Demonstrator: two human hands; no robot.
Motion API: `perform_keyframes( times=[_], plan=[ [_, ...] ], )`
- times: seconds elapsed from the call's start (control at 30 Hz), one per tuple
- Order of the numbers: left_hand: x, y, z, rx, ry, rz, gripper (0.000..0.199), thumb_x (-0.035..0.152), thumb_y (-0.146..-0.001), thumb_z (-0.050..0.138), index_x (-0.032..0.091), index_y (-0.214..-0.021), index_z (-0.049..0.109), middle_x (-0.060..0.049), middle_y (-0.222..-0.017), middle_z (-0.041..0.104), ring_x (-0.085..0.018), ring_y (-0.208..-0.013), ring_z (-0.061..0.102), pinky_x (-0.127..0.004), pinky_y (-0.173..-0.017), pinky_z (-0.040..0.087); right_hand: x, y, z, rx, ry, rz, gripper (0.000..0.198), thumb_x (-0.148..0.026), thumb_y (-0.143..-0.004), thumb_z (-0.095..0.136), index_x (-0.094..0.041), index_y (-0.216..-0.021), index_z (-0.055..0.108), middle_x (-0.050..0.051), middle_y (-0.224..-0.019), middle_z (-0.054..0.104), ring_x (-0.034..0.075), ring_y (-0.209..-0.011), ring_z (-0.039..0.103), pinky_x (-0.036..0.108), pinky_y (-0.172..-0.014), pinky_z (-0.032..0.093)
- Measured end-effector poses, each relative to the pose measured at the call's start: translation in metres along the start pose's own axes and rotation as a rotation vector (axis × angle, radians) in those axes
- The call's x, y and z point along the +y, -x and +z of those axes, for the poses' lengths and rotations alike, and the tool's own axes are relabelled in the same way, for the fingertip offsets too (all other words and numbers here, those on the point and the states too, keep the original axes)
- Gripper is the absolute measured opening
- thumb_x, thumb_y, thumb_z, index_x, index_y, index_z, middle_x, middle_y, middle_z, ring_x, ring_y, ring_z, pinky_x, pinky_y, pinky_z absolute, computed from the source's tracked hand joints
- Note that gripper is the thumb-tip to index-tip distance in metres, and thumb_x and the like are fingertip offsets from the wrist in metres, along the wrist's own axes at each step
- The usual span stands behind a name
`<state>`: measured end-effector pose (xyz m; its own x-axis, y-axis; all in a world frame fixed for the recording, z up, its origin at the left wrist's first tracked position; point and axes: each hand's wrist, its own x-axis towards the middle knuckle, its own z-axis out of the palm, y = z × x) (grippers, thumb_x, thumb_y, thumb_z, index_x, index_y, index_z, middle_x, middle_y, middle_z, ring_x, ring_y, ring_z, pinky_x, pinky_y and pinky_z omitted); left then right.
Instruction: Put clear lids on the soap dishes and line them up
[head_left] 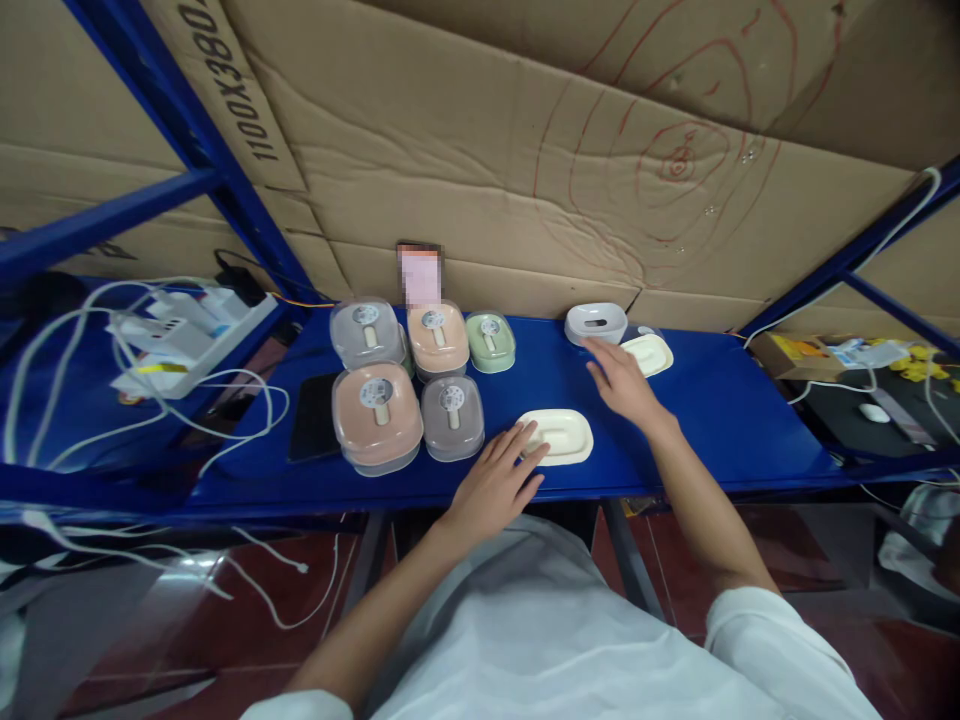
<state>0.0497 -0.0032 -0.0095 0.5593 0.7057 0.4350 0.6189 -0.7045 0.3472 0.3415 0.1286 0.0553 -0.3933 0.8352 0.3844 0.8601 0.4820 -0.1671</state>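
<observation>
A cream oval dish [574,437] with a raised middle lies near the table's front edge. My left hand [495,482] is over its left end, fingers spread and lying on or just above it. Farther back, my right hand [624,382] reaches forward with its fingers stretched out, beside a grey oval container [596,322] that has a dark slot in its top. Whether those fingertips touch the container I cannot tell. A second cream piece [654,354] lies just right of that hand, with a greyish clear piece partly hidden behind it.
Left of my hands stand several lidded boxes: a large peach one [377,420], a grey one [453,425] and a green one [491,345] among them. A phone [421,275] leans on the cardboard wall behind. A power strip [187,345] with loose cables lies farther left.
</observation>
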Motion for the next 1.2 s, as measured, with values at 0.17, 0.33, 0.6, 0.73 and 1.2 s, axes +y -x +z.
perform_keyframes(
  times=[0.17,0.33,0.6,0.73,1.2],
  plan=[
    [-0.001,0.001,0.003,0.0,-0.04,0.008,0.03,0.029,-0.109,0.055,0.019,-0.135,0.067,-0.015,-0.151,0.063,-0.033,-0.15,0.053,-0.052,-0.12,0.052,0.06,-0.053,-0.003,-0.007,0.178,0.152,0.04,-0.021,-0.1,0.049,-0.015,-0.132,0.072,0.02,-0.14,0.072,0.039,-0.136,0.06,0.069,-0.119,0.03],
    [-0.001,0.003,0.005,0.047,0.001,-0.048,0.034,0.027,-0.108,0.056,0.022,-0.141,0.063,-0.016,-0.153,0.059,-0.032,-0.146,0.057,-0.051,-0.117,0.055,0.046,-0.026,-0.009,0.044,0.141,0.08,0.038,-0.033,-0.11,0.045,-0.017,-0.131,0.072,0.016,-0.131,0.076,0.032,-0.127,0.066,0.056,-0.119,0.035],
    [-0.002,0.001,0.003,0.086,0.08,-0.104,0.057,0.025,-0.107,0.058,0.026,-0.162,0.042,-0.017,-0.175,0.031,-0.036,-0.164,0.032,-0.059,-0.127,0.043,-0.065,0.097,0.014,-0.036,-0.16,-0.277,0.035,-0.034,-0.111,0.054,-0.03,-0.143,0.067,0.008,-0.136,0.075,0.024,-0.128,0.068,0.051,-0.118,0.044],
    [-0.005,0.0,0.005,0.033,0.103,-0.057,0.04,0.028,-0.109,0.055,0.024,-0.149,0.057,-0.014,-0.162,0.053,-0.032,-0.161,0.037,-0.056,-0.126,0.046,-0.086,0.119,0.027,-0.042,-0.099,-0.262,0.044,-0.032,-0.11,0.057,-0.032,-0.154,0.058,0.009,-0.15,0.068,0.026,-0.142,0.061,0.052,-0.119,0.044],
    [-0.003,0.002,0.004,0.068,0.024,-0.04,0.034,0.027,-0.109,0.056,0.021,-0.141,0.063,-0.015,-0.159,0.057,-0.031,-0.16,0.041,-0.055,-0.123,0.051,0.053,-0.004,0.015,0.016,0.127,0.151,0.051,-0.026,-0.105,0.044,-0.014,-0.153,0.056,0.023,-0.164,0.05,0.038,-0.154,0.045,0.068,-0.119,0.032]
  ],
)
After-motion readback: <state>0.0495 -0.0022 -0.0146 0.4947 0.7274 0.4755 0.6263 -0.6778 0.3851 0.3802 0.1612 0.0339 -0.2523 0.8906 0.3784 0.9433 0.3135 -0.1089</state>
